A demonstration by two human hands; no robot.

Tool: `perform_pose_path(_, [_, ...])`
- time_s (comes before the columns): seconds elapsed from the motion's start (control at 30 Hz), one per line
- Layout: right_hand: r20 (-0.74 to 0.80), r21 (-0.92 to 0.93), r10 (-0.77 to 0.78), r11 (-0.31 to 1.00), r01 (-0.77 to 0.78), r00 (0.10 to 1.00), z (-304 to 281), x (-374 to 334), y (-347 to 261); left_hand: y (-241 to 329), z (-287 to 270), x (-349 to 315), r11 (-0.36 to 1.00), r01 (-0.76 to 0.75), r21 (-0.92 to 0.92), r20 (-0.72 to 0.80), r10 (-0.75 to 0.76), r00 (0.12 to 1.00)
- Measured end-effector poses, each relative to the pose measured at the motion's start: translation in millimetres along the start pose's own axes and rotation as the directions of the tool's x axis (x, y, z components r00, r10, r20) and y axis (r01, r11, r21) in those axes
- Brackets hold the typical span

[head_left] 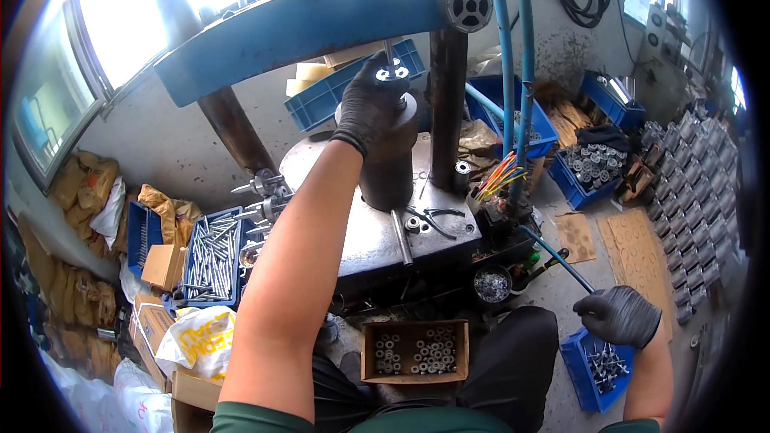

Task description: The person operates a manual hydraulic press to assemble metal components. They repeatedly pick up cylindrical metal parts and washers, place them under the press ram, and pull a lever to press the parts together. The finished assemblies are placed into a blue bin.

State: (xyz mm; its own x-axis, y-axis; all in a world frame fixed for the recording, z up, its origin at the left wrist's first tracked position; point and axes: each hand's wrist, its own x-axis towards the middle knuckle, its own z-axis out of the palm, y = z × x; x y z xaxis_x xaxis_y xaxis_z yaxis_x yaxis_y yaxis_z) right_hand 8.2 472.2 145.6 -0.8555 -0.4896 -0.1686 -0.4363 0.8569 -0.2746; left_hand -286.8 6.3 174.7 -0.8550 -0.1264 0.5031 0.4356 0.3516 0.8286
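My left hand point(369, 108), in a dark glove, reaches up to the press. Its fingers are closed round a silver round metal part with a shaft point(392, 74), which stands over a dark steel cylinder point(388, 168). The glove hides some of that part. Low on the right, my right hand point(622, 317), also gloved, is closed on the end of a blue lever point(557, 258). A steel rod point(401, 236), pliers point(435, 220) and small rings point(413, 224) lie on the metal press table point(345, 228) near the cylinder.
The press's blue crossbeam point(321, 28) spans above my left hand. A cardboard box of rings point(415, 381) sits between my knees. At left is a blue bin of metal shafts point(212, 261); a blue bin of small parts point(605, 369) stands below my right hand. Stacked metal cylinders point(694, 200) line the right.
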Motion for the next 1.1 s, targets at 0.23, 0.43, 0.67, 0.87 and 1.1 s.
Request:
perform_pose_path(0.23, [0.064,-0.114,0.001,0.993,0.006,0.998,9,-3,-3,-8,-6,-1,0.935,0.006,-0.356,0.072,0.021,0.997])
perform_pose_path(0.43, [-0.558,-0.069,-0.066,0.997,0.033,0.828,-15,20,-17,0,-11,-6,0.954,0.056,-0.293,0.058,-0.04,0.997])
perform_pose_path(0.67, [-0.918,-0.204,-0.214,0.977,0.067,0.333,-93,121,4,-2,-6,-1,0.95,0.051,-0.308,0.046,-0.038,0.998])
perform_pose_path(0.87, [-0.894,-0.15,-0.165,0.986,0.069,0.418,-103,138,9,-1,-4,1,0.972,0.014,-0.236,0.001,-0.014,1.0])
perform_pose_path(1.1, [-0.3,0.065,0.06,0.997,-0.042,0.952,-28,33,-2,-20,-5,10,0.983,-0.012,-0.181,-0.057,0.001,0.998])
